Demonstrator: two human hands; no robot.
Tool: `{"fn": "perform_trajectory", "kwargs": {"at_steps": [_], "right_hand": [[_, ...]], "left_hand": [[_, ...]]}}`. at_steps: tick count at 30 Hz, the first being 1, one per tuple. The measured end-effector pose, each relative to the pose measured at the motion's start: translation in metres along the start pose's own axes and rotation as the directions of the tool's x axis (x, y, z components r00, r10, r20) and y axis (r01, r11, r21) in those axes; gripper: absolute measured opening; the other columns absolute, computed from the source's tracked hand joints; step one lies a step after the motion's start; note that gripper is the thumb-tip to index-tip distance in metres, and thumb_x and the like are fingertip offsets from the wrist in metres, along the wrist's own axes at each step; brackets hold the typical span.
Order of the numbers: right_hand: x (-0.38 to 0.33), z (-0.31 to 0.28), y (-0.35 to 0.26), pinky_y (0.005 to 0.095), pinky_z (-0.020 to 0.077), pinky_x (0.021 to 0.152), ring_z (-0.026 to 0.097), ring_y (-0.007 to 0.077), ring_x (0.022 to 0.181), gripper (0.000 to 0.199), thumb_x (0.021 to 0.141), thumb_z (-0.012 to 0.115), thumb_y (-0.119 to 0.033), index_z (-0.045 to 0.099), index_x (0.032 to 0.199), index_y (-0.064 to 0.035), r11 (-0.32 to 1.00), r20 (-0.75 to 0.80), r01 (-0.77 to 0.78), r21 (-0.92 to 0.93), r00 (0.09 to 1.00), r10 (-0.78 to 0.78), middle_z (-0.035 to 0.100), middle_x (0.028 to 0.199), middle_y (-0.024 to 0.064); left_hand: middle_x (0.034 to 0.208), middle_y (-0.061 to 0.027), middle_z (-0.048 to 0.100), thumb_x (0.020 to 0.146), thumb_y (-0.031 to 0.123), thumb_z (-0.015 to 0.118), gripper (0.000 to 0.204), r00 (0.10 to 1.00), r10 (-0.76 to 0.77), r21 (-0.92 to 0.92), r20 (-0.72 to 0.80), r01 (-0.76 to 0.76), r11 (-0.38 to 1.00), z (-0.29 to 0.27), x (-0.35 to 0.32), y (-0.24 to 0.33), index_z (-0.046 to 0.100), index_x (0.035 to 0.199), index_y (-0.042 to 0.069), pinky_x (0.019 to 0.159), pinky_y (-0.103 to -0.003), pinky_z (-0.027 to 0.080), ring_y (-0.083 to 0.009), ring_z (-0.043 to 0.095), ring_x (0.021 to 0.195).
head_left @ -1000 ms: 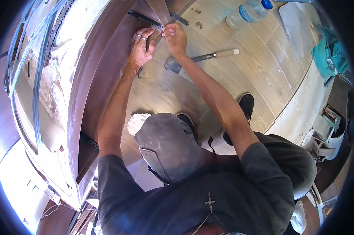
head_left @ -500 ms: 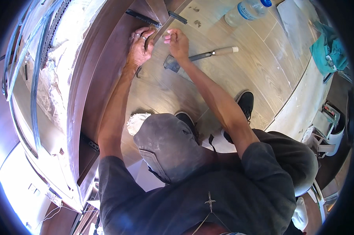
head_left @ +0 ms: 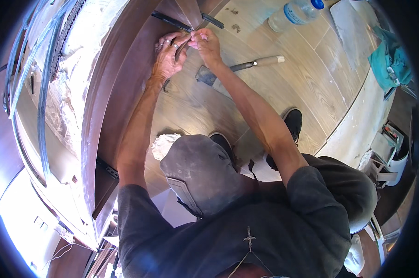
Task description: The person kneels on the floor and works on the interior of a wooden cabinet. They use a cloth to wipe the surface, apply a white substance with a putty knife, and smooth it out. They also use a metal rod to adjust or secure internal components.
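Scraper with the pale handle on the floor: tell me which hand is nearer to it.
Right. The right hand is just above the scraper, closest to its blade; the left hand is farther off, to the blade's left, at the brown panel.

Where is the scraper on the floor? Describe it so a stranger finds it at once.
On the pale wood-look plank floor, just right of the person's right hand, lies the flat metal-bladed scraper. Its pale cream handle points toward the clear plastic water bottle; it is the only long tool there.

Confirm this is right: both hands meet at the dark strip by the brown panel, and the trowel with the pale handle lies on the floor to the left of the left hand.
Not quite. The head view shows the trowel on the floor to the right of the right hand, not left of the left hand. Both hands do meet at the dark strip by the brown panel.
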State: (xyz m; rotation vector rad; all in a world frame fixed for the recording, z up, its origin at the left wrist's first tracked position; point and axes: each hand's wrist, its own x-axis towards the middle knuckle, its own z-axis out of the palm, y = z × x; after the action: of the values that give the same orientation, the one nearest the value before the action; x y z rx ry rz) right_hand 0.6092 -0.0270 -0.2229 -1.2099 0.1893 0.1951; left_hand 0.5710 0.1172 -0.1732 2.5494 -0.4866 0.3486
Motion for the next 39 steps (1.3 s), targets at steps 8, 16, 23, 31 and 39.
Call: {"fn": "perform_trajectory", "kwargs": {"at_steps": [8,16,23,31,39], "right_hand": [[-0.001,0.003,0.012,0.0271,0.0526,0.060,0.069,0.0187,0.069,0.017,0.096,0.057,-0.016,0.053,0.101,-0.0009,0.998,0.036,0.005,-0.056,0.999,-0.003,0.064,0.084,0.0103],[-0.004,-0.003,0.004,0.0315,0.0566,0.072,0.067,0.0212,0.076,0.015,0.098,0.050,-0.012,0.051,0.104,0.0016,0.968,0.085,-0.022,-0.251,0.995,0.045,0.062,0.094,0.0134],[-0.018,-0.012,0.002,0.0341,0.0537,0.066,0.068,0.0222,0.069,0.014,0.095,0.054,-0.014,0.054,0.100,-0.0021,0.947,0.071,-0.005,-0.320,0.997,0.029,0.067,0.082,0.0112],[-0.068,-0.087,-0.032,0.0409,0.0482,0.076,0.062,0.0315,0.087,0.031,0.085,0.068,-0.023,0.056,0.108,-0.0061,0.473,0.416,0.456,-0.754,0.888,-0.194,0.063,0.094,0.0122],[-0.126,-0.090,-0.032,0.0440,0.0400,0.091,0.048,0.0306,0.114,0.059,0.076,0.076,-0.030,0.052,0.126,-0.0103,-0.027,0.586,0.586,-0.810,0.807,-0.070,0.054,0.119,0.0109]], "left_hand": [[0.120,-0.0084,0.058,0.081,0.006,0.063,0.040,1.000,0.002,-0.097,-0.005,-0.003,0.995,0.001,0.002,-0.005,0.061,0.119,0.016,0.098,-0.041,0.041,-0.0306,0.051,0.113],[0.122,-0.0071,0.057,0.081,0.007,0.064,0.042,1.000,0.011,-0.048,-0.009,-0.012,0.999,0.000,0.000,-0.006,0.060,0.121,0.018,0.097,-0.043,0.041,-0.0304,0.050,0.112],[0.121,-0.0090,0.059,0.083,0.005,0.062,0.034,0.999,0.028,-0.125,-0.032,-0.032,0.992,0.004,-0.003,-0.010,0.066,0.114,0.017,0.098,-0.040,0.041,-0.0295,0.053,0.112],[0.108,-0.0111,0.067,0.092,0.007,0.053,0.024,0.967,-0.188,-0.422,-0.170,0.101,0.901,0.005,-0.002,-0.039,0.065,0.113,0.007,0.092,-0.035,0.048,-0.0235,0.062,0.101],[0.113,-0.0112,0.066,0.097,0.013,0.053,0.023,0.880,-0.466,-0.320,-0.092,0.417,0.851,-0.046,-0.050,-0.035,0.066,0.115,0.007,0.090,-0.034,0.050,-0.0206,0.063,0.104]]}}
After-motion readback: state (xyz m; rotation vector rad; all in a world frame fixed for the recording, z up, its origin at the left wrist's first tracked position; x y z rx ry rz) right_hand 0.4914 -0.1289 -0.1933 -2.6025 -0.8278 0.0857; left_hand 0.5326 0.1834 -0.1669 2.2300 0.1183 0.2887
